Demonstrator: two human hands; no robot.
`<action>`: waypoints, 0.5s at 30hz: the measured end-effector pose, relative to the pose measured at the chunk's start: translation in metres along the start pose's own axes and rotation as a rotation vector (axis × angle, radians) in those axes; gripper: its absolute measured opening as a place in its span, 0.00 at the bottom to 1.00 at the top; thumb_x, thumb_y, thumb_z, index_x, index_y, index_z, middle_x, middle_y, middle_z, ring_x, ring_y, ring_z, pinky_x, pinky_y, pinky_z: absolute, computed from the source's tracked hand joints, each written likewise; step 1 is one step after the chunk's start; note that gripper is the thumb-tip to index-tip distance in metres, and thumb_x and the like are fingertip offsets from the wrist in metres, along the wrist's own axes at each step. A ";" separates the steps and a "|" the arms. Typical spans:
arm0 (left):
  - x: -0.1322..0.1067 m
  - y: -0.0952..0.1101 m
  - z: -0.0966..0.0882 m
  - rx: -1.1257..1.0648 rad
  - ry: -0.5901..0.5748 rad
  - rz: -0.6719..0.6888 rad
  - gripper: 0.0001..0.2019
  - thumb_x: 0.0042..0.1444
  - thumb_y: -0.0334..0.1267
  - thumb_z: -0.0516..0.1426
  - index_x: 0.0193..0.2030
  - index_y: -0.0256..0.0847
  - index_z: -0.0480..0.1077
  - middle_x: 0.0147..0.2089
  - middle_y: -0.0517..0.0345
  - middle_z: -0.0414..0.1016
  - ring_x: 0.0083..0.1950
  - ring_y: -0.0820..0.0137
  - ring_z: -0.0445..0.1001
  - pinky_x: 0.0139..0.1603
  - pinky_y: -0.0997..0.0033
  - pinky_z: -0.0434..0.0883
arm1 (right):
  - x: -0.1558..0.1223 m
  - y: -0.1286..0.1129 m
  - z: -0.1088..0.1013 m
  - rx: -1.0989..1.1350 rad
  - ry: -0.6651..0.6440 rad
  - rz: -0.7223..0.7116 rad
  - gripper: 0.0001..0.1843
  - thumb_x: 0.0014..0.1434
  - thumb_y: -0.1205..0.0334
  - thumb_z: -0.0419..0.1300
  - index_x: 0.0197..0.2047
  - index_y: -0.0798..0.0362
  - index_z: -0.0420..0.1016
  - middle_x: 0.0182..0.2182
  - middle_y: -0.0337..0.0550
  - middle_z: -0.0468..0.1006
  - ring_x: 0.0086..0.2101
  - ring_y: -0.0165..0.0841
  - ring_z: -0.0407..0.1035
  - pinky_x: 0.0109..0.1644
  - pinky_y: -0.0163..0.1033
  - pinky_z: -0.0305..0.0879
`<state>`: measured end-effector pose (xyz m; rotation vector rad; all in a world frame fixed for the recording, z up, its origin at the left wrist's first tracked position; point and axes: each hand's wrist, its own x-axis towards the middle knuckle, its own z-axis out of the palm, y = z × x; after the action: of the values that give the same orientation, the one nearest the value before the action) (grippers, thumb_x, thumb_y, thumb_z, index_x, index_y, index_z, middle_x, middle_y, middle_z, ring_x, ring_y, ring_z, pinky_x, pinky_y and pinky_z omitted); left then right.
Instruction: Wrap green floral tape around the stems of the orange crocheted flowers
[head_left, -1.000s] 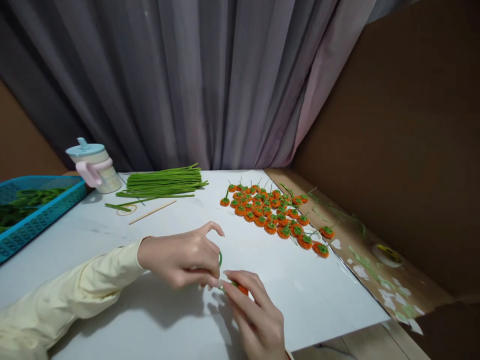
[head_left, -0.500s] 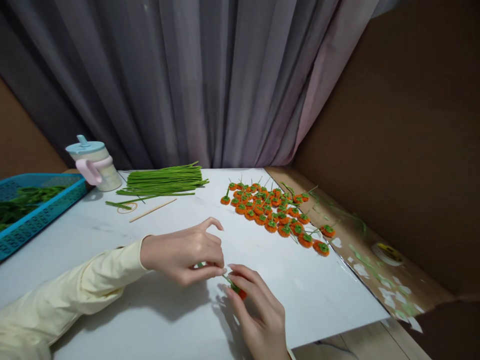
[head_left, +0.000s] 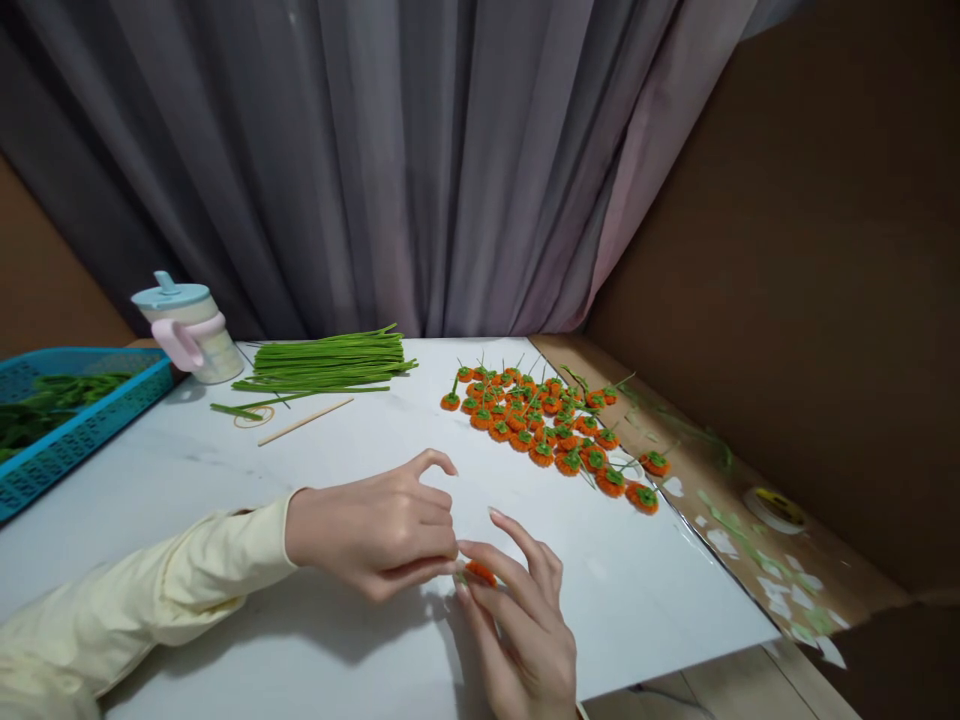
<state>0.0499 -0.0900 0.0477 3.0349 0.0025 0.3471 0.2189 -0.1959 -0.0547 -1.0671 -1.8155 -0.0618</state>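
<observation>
Orange piece sits pinched in the right hand, left hand arched beside it, grip unclear.

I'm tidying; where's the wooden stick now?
In the head view, the wooden stick lies left of centre on the white table, between the green bundle and the left hand.

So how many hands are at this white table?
2. The left hand is over the white table, its fingertips beside a small orange piece; the right hand is just right of it, fingers around that piece. No other hand shows.
</observation>
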 end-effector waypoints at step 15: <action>0.022 -0.152 -0.048 0.076 -0.138 -0.576 0.18 0.59 0.41 0.49 0.22 0.36 0.71 0.21 0.56 0.73 0.25 0.74 0.67 0.39 0.75 0.63 | 0.004 -0.004 0.010 -0.100 -0.076 0.008 0.24 0.65 0.71 0.46 0.64 0.56 0.55 0.65 0.50 0.52 0.65 0.44 0.40 0.59 0.49 0.56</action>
<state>0.0618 0.0660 0.0865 2.9410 0.8715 0.0880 0.2082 -0.1909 -0.0552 -1.1611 -1.8932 -0.1098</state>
